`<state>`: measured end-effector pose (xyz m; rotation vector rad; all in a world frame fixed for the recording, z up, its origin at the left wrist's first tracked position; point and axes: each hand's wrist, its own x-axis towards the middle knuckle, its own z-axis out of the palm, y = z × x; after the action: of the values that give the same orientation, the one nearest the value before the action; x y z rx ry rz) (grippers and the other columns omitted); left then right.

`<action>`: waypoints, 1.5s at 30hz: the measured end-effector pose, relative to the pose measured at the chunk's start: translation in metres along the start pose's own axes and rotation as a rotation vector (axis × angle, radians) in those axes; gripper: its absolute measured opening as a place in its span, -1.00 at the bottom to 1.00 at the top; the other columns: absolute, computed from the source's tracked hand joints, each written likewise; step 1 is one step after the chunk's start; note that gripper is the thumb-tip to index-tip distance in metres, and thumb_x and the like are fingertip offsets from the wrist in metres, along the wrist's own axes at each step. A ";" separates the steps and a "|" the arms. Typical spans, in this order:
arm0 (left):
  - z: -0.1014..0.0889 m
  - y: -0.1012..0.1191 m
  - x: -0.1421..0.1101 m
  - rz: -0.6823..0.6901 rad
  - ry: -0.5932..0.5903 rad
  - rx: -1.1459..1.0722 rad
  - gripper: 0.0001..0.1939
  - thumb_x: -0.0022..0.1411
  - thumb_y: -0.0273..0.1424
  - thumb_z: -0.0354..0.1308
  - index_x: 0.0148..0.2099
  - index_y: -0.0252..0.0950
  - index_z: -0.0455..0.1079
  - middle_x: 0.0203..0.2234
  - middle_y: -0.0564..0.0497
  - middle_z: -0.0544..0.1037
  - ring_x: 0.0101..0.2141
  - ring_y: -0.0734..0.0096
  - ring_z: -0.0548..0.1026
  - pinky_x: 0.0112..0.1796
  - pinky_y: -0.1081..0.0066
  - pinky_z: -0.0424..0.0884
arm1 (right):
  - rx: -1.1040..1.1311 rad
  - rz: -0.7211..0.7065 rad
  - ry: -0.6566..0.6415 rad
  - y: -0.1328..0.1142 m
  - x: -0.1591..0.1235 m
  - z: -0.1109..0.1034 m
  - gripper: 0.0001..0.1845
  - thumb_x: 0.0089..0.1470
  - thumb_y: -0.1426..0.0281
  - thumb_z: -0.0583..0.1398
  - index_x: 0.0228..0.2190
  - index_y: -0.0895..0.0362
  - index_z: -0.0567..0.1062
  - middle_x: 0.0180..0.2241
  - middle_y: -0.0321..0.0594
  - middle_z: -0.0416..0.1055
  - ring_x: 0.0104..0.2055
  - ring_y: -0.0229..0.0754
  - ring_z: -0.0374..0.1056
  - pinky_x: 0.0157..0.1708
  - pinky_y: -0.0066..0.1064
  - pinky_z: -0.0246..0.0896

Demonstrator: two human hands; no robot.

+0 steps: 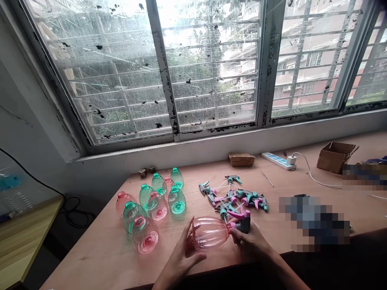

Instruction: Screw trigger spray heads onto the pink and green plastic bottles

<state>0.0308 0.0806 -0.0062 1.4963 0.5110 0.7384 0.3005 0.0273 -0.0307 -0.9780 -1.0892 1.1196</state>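
My left hand cups the base of a clear pink spray bottle that lies on its side over the wooden table. My right hand grips the bottle's neck, where a pink and grey trigger head sits. Behind the bottle lies a pile of loose trigger sprayers in teal, pink and grey. To the left stand several empty pink and green bottles without heads.
A small woven box, a white power strip with a plugged charger and cable, and an open cardboard box sit along the back. Blurred patches cover things at the right. A barred window runs behind; a lower yellow table stands left.
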 end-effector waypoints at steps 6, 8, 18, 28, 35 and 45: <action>-0.002 0.002 -0.002 0.001 0.015 0.017 -0.04 0.17 -0.12 0.35 0.46 -0.02 -0.12 0.35 -0.18 0.23 0.26 -0.03 0.31 0.26 0.04 0.20 | -0.003 0.003 -0.004 -0.001 0.000 0.000 -0.53 -0.07 0.04 0.41 -0.35 0.12 0.42 -0.69 -0.40 0.41 -0.73 -0.30 0.24 -0.72 -0.48 0.15; -0.003 0.000 -0.001 -0.008 0.016 0.039 -0.02 0.15 -0.20 0.39 0.45 -0.06 -0.09 0.26 -0.20 0.37 0.18 -0.03 0.41 0.23 0.02 0.24 | -0.001 0.000 -0.003 -0.002 0.000 0.001 -0.53 -0.07 0.03 0.40 -0.37 0.12 0.42 -0.69 -0.39 0.40 -0.72 -0.30 0.24 -0.71 -0.48 0.15; -0.001 -0.002 -0.002 0.004 0.017 0.068 0.10 0.14 -0.12 0.37 0.47 0.00 -0.31 0.40 -0.16 0.15 0.33 -0.02 0.19 0.31 0.04 0.10 | 0.002 -0.005 0.018 -0.005 -0.001 0.002 -0.53 -0.08 0.04 0.41 -0.37 0.12 0.42 -0.69 -0.38 0.41 -0.71 -0.29 0.23 -0.71 -0.47 0.16; -0.001 -0.004 -0.001 -0.018 0.039 0.116 0.06 0.18 -0.20 0.36 0.47 0.00 -0.28 0.37 -0.19 0.21 0.24 -0.09 0.33 0.24 -0.01 0.21 | 0.021 0.000 0.013 -0.003 0.001 0.001 -0.52 -0.07 0.03 0.41 -0.35 0.13 0.42 -0.69 -0.40 0.40 -0.72 -0.32 0.22 -0.73 -0.51 0.15; 0.004 0.006 -0.003 -0.030 0.058 0.112 -0.05 0.21 -0.07 0.28 0.47 -0.11 -0.14 0.28 -0.17 0.36 0.25 -0.10 0.31 0.25 0.01 0.20 | 0.019 0.000 0.005 -0.001 0.000 0.000 -0.53 -0.07 0.03 0.41 -0.36 0.13 0.43 -0.69 -0.40 0.40 -0.73 -0.32 0.22 -0.73 -0.51 0.14; 0.004 0.008 -0.002 -0.020 0.066 0.177 -0.01 0.22 -0.09 0.28 0.48 -0.09 -0.23 0.40 -0.15 0.14 0.32 -0.08 0.19 0.31 0.01 0.08 | 0.019 -0.011 0.016 0.002 0.000 0.000 -0.51 -0.08 0.03 0.41 -0.34 0.14 0.43 -0.68 -0.40 0.40 -0.73 -0.32 0.21 -0.73 -0.50 0.15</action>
<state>0.0314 0.0756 0.0012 1.6326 0.6549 0.7439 0.3001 0.0279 -0.0323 -0.9633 -1.0684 1.1098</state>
